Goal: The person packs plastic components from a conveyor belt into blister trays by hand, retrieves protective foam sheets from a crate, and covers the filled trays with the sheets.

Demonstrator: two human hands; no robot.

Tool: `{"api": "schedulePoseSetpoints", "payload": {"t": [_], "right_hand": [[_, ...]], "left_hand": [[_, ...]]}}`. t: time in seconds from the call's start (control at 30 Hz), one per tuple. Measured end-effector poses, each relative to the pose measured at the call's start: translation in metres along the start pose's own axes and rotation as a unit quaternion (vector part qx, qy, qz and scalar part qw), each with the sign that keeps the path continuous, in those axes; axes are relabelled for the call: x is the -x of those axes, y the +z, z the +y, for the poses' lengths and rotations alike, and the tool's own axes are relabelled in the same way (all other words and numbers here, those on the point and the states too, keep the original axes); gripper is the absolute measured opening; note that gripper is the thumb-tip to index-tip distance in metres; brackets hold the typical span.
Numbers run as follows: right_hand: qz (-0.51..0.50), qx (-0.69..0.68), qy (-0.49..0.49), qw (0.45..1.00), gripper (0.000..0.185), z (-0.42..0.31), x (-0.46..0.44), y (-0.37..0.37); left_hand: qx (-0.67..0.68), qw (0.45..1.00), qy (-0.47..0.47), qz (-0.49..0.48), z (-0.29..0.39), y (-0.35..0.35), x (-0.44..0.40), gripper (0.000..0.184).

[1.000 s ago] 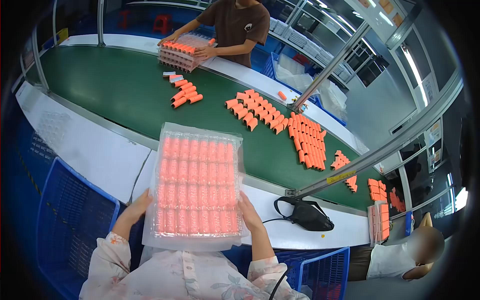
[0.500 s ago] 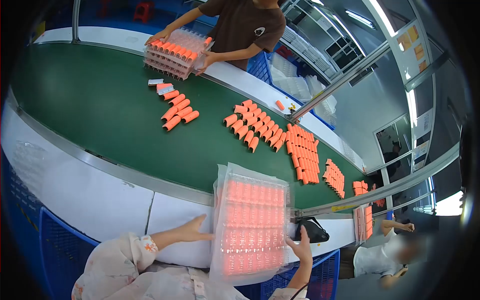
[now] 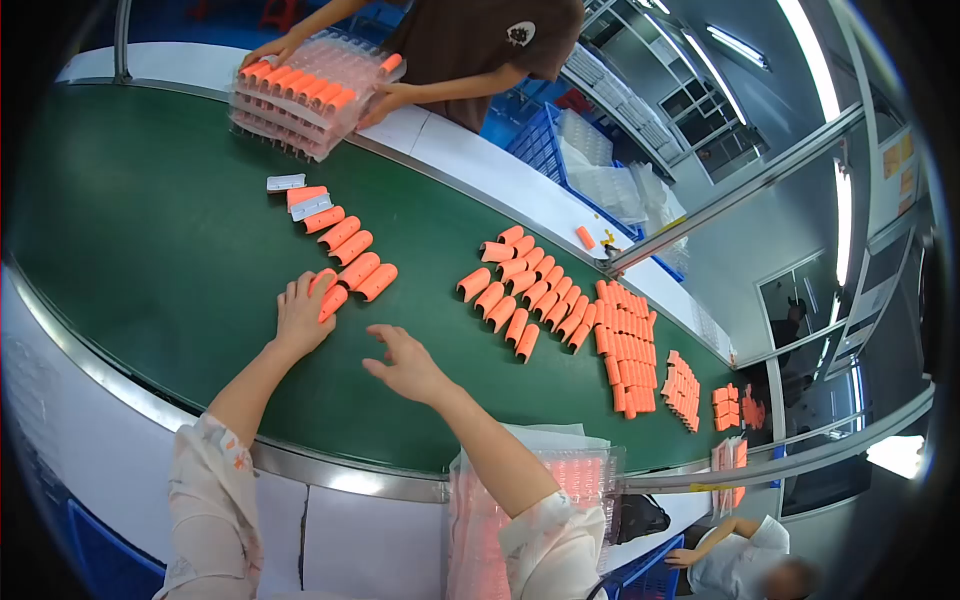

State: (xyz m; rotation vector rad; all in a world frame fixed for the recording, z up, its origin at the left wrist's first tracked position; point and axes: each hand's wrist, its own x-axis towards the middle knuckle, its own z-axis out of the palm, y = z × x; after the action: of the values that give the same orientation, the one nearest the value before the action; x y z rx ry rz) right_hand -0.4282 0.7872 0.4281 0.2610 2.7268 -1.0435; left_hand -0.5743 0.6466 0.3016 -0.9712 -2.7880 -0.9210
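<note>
On the green belt [image 3: 180, 290], my left hand [image 3: 301, 315] has its fingers over orange curved pieces [image 3: 331, 302] at the near end of a small group. Those fingers are bent onto the pieces. To its right, my right hand [image 3: 405, 362] hovers above the belt with fingers spread, holding nothing. Under my right forearm lies a clear tray stack with orange pieces [image 3: 480, 540], partly hidden by the arm. Two pale grey pieces [image 3: 310, 207] rest at the far end of the small group. More orange pieces [image 3: 535, 285] lie in rows to the right.
Across the belt a person in a brown shirt [image 3: 480, 40] holds stacked trays [image 3: 300, 95]. Metal posts [image 3: 740, 190] rise at the right. A black bag [image 3: 642, 516] and a blue basket [image 3: 650, 575] are at the lower right, near another person [image 3: 745, 555].
Both my hands have left the tray stack, now on the near ledge, and reached forward over the belt. My left hand has come onto the orange pieces. The view has shifted.
</note>
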Motion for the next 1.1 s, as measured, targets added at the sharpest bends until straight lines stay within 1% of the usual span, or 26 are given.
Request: {"api": "schedulePoseSetpoints", "payload": {"t": [0.07, 0.17, 0.27, 0.37, 0.4, 0.5, 0.57, 0.6, 0.63, 0.7, 0.77, 0.8, 0.9, 1.0, 1.1], "right_hand": [[-0.009, 0.036, -0.030, 0.999, 0.060, -0.001, -0.008, 0.016], [-0.017, 0.024, 0.005, 1.000, 0.064, 0.016, -0.012, 0.028], [0.014, 0.023, 0.079, 0.997, 0.063, 0.049, -0.017, 0.019], [0.042, -0.041, 0.175, 0.983, 0.063, 0.088, -0.035, 0.008], [0.042, -0.034, 0.176, 0.983, 0.065, 0.087, -0.038, 0.002], [0.119, -0.021, 0.136, 0.983, 0.070, 0.099, -0.059, 0.004], [0.125, -0.044, 0.142, 0.981, 0.073, 0.092, -0.069, -0.001], [0.129, -0.055, 0.146, 0.979, 0.075, 0.087, -0.071, -0.003], [0.131, -0.038, 0.133, 0.982, 0.077, 0.083, -0.069, -0.002], [0.135, -0.002, 0.108, 0.985, 0.081, 0.073, -0.061, 0.003], [0.116, 0.074, 0.101, 0.985, 0.087, 0.063, -0.061, 0.004], [0.107, 0.111, 0.096, 0.983, 0.089, 0.063, -0.064, 0.004], [0.101, 0.113, 0.094, 0.984, 0.099, 0.087, -0.086, 0.007], [0.109, 0.092, 0.046, 0.989, 0.105, 0.097, -0.086, -0.001], [0.073, 0.080, 0.091, 0.990, 0.111, 0.087, -0.082, -0.019]], "left_hand": [[-0.013, 1.000, 0.019, 0.009, 0.010, -0.015, 0.039, 0.074], [-0.035, 0.999, 0.038, 0.007, 0.044, -0.008, 0.063, 0.079], [0.021, 0.999, 0.042, -0.025, 0.086, 0.031, 0.046, 0.084], [0.049, 0.998, 0.035, 0.032, 0.116, 0.076, 0.014, 0.086], [0.061, 0.997, 0.042, 0.015, 0.118, 0.079, 0.004, 0.089], [0.104, 0.988, 0.053, -0.101, 0.100, 0.039, -0.028, 0.080], [0.086, 0.989, 0.098, -0.064, 0.065, 0.016, -0.064, 0.069], [0.098, 0.992, 0.074, -0.017, 0.051, 0.002, -0.077, 0.063], [0.111, 0.992, 0.050, 0.028, 0.038, -0.007, -0.088, 0.057], [0.046, 0.995, 0.037, 0.076, 0.011, -0.012, -0.112, 0.049], [-0.010, 0.997, -0.017, 0.076, -0.015, 0.008, -0.129, 0.045], [-0.039, 0.995, -0.042, 0.077, -0.017, 0.011, -0.134, 0.043], [-0.092, 0.992, -0.084, 0.032, -0.017, 0.015, -0.139, 0.045], [-0.135, 0.986, -0.080, -0.054, -0.007, -0.004, -0.133, 0.051], [-0.137, 0.980, -0.054, -0.135, 0.011, -0.037, -0.131, 0.072]]}}
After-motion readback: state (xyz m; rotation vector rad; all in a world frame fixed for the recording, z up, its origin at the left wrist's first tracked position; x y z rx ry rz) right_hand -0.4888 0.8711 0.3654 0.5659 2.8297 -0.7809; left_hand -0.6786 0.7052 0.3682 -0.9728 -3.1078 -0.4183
